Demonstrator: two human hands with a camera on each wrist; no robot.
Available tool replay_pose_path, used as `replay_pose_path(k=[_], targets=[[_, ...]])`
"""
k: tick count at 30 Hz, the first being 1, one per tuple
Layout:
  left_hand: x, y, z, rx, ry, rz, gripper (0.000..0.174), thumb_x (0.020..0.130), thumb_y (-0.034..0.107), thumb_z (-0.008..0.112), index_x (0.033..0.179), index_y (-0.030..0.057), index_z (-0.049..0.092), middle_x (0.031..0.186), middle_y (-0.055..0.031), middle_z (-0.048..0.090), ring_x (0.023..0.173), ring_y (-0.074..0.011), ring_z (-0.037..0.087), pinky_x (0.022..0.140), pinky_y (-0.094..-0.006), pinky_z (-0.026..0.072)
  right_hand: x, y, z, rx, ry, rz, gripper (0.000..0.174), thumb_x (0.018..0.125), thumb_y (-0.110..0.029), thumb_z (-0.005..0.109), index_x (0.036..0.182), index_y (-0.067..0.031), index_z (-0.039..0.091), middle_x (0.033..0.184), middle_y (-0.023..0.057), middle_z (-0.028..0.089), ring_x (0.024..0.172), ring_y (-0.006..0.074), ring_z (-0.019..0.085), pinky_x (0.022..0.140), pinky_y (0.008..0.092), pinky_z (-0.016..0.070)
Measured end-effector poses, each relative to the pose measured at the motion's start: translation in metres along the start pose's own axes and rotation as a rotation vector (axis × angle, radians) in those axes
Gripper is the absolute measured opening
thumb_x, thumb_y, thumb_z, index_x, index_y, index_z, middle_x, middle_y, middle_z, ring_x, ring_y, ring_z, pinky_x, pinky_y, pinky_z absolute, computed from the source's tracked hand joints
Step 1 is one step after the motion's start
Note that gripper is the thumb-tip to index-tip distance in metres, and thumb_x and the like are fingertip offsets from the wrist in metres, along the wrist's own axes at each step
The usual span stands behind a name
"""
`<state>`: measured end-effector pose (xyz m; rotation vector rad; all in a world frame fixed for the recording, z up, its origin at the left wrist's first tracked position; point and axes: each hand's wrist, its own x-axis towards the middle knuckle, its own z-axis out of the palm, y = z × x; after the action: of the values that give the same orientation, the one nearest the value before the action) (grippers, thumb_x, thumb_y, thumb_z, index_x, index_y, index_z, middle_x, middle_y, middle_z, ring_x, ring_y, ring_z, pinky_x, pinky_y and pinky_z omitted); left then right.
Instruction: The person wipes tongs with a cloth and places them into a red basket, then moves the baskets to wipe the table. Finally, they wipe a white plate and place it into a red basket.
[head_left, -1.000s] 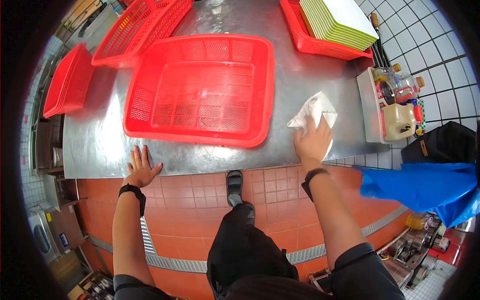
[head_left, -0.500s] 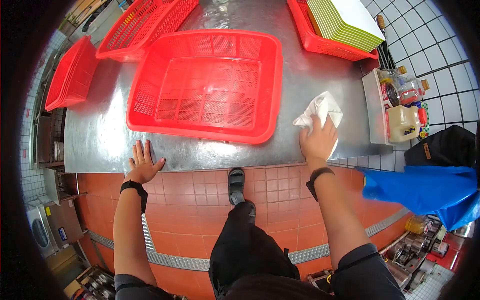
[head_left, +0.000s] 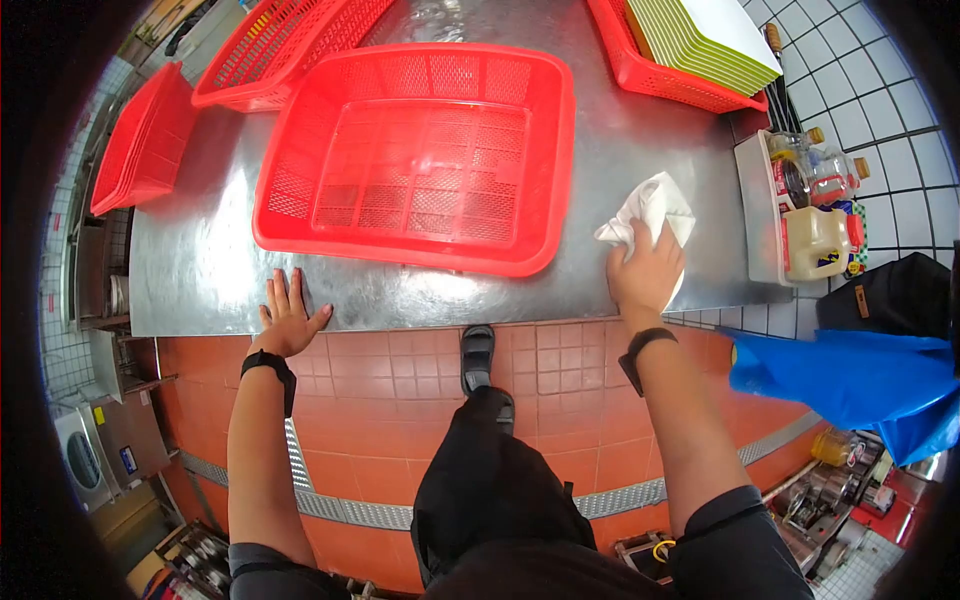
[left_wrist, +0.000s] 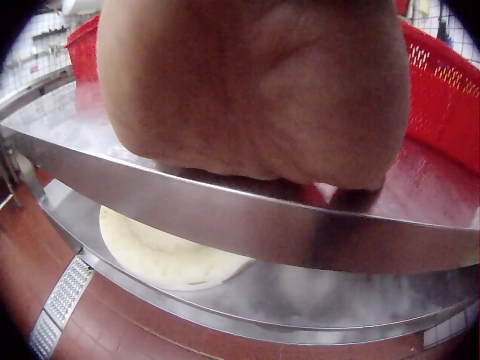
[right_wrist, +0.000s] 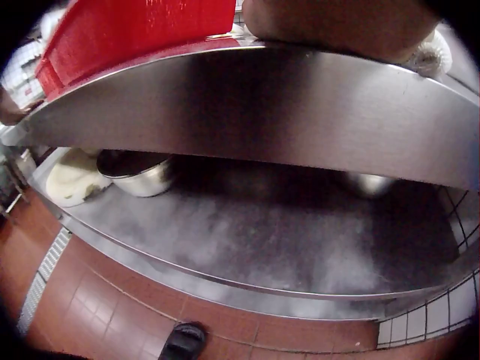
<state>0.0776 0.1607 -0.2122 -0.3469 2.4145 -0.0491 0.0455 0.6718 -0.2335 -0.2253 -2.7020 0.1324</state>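
Observation:
My right hand [head_left: 643, 275] presses a crumpled white cloth [head_left: 655, 205] on the steel table [head_left: 590, 265], near its front edge. The fingers reach forward over the cloth with the thumb off to the left side. Farther left, my left hand [head_left: 288, 315] rests on the front edge with fingers spread and nothing in it. Ahead of and between the hands lies a large red plastic basket [head_left: 420, 225]. In the left wrist view the heel of the left hand [left_wrist: 255, 90] hides its fingers.
More red baskets [head_left: 285, 55] and a nested stack [head_left: 145, 145] stand at the left. Green-edged trays [head_left: 700, 45] fill a red basket at the back right. A white bin [head_left: 757, 210] of bottles lines the tiled wall. A metal bowl [right_wrist: 142, 180] sits on the lower shelf.
The head view has shifted slightly, so the table and baskets appear higher and farther right. Both hands keep nearly the same places on the table, the right one still on the cloth.

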Motion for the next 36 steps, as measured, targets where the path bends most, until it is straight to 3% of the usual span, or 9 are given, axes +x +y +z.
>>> replay_pose_path(k=[12,16,21,24,28,30,34,36], targets=[[0.001,0.001,-0.007,-0.002,-0.066,-0.01,0.105,0.088,0.071,0.045,0.155,0.0115,-0.01,0.159,-0.0197,-0.019,0.147,-0.0377,-0.017,0.114,-0.0625,0.0017,0.002,-0.001,-0.004,0.046,-0.033,0.031,0.042,0.074,-0.02,0.062,0.116,-0.0126,0.063,0.134,0.0185,0.047,0.118,0.0364,0.046,0.104,0.0481,0.0323],[0.001,0.002,-0.015,-0.034,-0.132,0.027,0.106,0.088,0.071,0.042,0.154,0.0043,-0.007,0.157,-0.0267,-0.018,0.146,-0.0431,-0.017,0.113,-0.0644,0.0006,0.01,-0.004,-0.015,0.028,-0.112,0.034,0.045,0.073,-0.018,0.063,0.118,-0.0126,0.062,0.132,0.0221,0.046,0.119,0.0403,0.044,0.101,0.0504,0.0341],[-0.004,0.003,-0.018,-0.014,-0.208,0.033,0.106,0.09,0.07,0.038,0.151,-0.0039,-0.008,0.155,-0.0295,-0.021,0.144,-0.0447,-0.019,0.113,-0.0638,-0.0013,0.017,-0.008,-0.012,0.005,-0.173,0.068,0.046,0.072,-0.02,0.063,0.118,-0.0149,0.061,0.135,0.0219,0.043,0.122,0.0396,0.041,0.105,0.0527,0.0302],[-0.007,0.003,-0.017,-0.063,-0.159,0.104,0.105,0.09,0.068,0.039,0.148,-0.0126,0.006,0.152,-0.0381,-0.012,0.143,-0.0498,-0.015,0.111,-0.0665,-0.0023,0.016,-0.007,-0.015,-0.042,-0.183,0.099,0.047,0.071,-0.022,0.065,0.117,-0.0148,0.061,0.133,0.0228,0.043,0.122,0.0412,0.041,0.104,0.0524,0.0301],[-0.006,0.003,-0.021,-0.005,-0.195,0.14,0.099,0.094,0.064,0.036,0.148,-0.0134,0.005,0.152,-0.0396,-0.004,0.143,-0.0511,-0.009,0.111,-0.068,0.0008,0.022,0.002,-0.022,0.039,-0.324,0.107,0.048,0.074,-0.021,0.068,0.121,-0.0167,0.058,0.134,0.026,0.042,0.125,0.045,0.039,0.105,0.0544,0.031],[-0.004,-0.001,-0.031,0.059,-0.193,0.142,0.096,0.096,0.063,0.033,0.149,-0.0105,0.004,0.154,-0.0371,-0.003,0.145,-0.0489,-0.006,0.111,-0.0676,0.0022,0.026,0.01,-0.031,0.045,-0.353,0.11,0.044,0.074,-0.021,0.07,0.117,-0.0158,0.061,0.133,0.0229,0.045,0.121,0.0422,0.043,0.102,0.0516,0.0354],[0.001,0.005,-0.064,-1.395,0.136,-0.103,0.079,0.098,0.059,0.035,0.151,0.0039,0.016,0.153,-0.0185,0.024,0.141,-0.0342,0.022,0.114,-0.049,0.0174,0.037,0.041,-0.054,0.14,-0.454,0.107,0.033,0.073,-0.02,0.071,0.106,-0.0169,0.067,0.118,0.0171,0.056,0.109,0.0351,0.053,0.094,0.047,0.0412],[-0.001,0.008,-0.075,-1.759,0.24,-0.187,0.075,0.099,0.058,0.036,0.152,0.0075,0.02,0.152,-0.0138,0.031,0.14,-0.0305,0.029,0.115,-0.0444,0.0213,0.038,0.056,-0.064,0.087,-0.438,0.121,0.028,0.074,-0.02,0.07,0.102,-0.0153,0.068,0.109,0.0147,0.058,0.102,0.0338,0.055,0.089,0.0467,0.0425]])
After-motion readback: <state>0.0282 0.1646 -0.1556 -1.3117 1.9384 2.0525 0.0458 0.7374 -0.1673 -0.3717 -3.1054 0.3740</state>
